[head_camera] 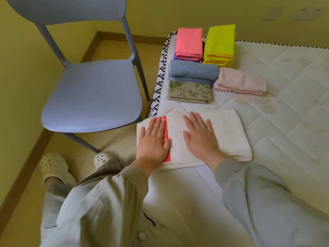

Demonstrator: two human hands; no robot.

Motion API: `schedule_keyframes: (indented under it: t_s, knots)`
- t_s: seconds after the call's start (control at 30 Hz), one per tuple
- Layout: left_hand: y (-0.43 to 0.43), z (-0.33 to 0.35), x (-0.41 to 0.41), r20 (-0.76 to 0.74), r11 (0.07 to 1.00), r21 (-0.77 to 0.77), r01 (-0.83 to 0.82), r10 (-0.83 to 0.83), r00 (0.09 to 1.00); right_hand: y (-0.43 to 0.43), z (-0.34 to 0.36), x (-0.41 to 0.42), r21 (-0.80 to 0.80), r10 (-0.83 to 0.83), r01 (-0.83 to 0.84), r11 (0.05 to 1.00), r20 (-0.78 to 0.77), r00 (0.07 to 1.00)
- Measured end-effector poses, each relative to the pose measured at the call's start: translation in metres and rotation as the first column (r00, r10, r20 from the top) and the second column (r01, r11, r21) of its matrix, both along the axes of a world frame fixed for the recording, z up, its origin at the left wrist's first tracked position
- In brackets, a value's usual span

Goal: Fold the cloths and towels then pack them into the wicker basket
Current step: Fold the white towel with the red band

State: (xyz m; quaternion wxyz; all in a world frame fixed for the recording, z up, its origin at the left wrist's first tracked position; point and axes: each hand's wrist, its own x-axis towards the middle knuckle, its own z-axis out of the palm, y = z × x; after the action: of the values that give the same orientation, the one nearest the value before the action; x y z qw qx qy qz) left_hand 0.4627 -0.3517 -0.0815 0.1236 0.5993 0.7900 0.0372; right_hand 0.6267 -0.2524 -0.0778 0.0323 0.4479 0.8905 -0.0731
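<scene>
A folded white towel (226,132) with a red printed stripe lies at the near left edge of the mattress (284,107). My left hand (153,141) presses flat on its left end, over the red stripe. My right hand (200,136) lies flat on its middle, fingers straight. Behind it sit folded cloths: a green floral one (189,92), a blue towel (194,70) on a striped one, a pale pink one (240,82), a coral pink stack (189,42) and a yellow stack (219,44). No wicker basket is in view.
A grey-blue plastic chair (92,93) stands on the floor left of the mattress. My slippered feet (53,166) are on the floor below it. Yellow walls close the room behind and to the left.
</scene>
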Motion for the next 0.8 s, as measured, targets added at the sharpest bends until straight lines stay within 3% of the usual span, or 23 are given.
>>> schedule_keyframes:
  t_s: [0.1,0.17,0.23,0.33,0.43,0.63,0.8]
  knots:
    - [-0.001,0.002,-0.015,0.058,0.965,-0.093,-0.244,0.25,0.967,0.018,-0.003,0.026,0.045,-0.109,0.108,0.993,0.02,0.994]
    - [-0.002,0.008,-0.024,0.026,0.943,-0.12,-0.31,0.315,0.949,0.02,-0.005,0.032,0.061,-0.157,0.155,0.986,0.027,0.987]
    - [-0.003,0.017,-0.023,-0.053,0.966,-0.015,-0.257,0.256,0.965,0.019,-0.006,0.03,0.063,-0.171,0.168,0.984,0.033,0.985]
    - [0.005,0.024,0.004,-0.085,0.989,0.144,-0.031,0.043,0.995,0.019,-0.007,0.026,0.071,-0.185,0.182,0.981,0.038,0.982]
    - [0.008,0.009,0.038,-0.044,0.988,0.079,0.133,-0.13,0.991,0.02,-0.006,0.027,0.051,-0.184,0.182,0.982,0.036,0.982]
    - [0.01,-0.001,0.034,-0.042,0.992,0.027,0.124,-0.122,0.992,0.025,-0.003,0.047,0.074,-0.132,0.127,0.989,0.056,0.99]
    - [0.009,0.0,0.034,-0.052,0.993,0.005,0.114,-0.113,0.992,0.036,-0.007,0.071,0.067,-0.425,0.424,0.903,-0.006,0.905]
